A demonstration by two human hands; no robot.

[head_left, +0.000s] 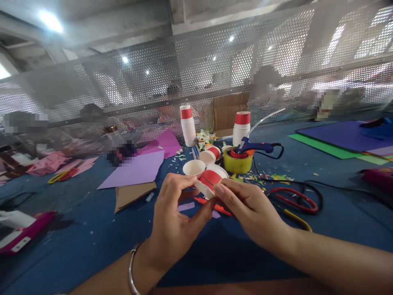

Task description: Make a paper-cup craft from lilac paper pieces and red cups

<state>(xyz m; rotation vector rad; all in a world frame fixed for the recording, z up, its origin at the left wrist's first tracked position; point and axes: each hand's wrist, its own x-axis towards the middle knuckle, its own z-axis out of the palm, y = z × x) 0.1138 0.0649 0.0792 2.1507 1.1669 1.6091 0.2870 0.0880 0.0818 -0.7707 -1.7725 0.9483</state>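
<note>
A red and white paper cup (211, 175) is tilted on its side between my two hands, low over the table. My left hand (173, 217) grips it from the left, thumb below and fingers above. At its right edge my right hand (250, 209) is closed, thumb and fingers pinched against the cup. A thin dark line crosses the red band near my right fingertips; whether it is a slit or a slim tool I cannot tell. Just behind are a white paper cup (194, 167) and a red and white cup (211, 154) lying over. Beneath my hands lies an orange-red pen-like object (222, 209).
Two stacks of paper cups, left (188, 129) and right (242, 127), stand at the back. A blue glue gun (256, 146) rests on a yellow tape roll (238, 163). Red-handled scissors (296, 198), purple paper (135, 170), cardboard (135, 194) and scraps lie around.
</note>
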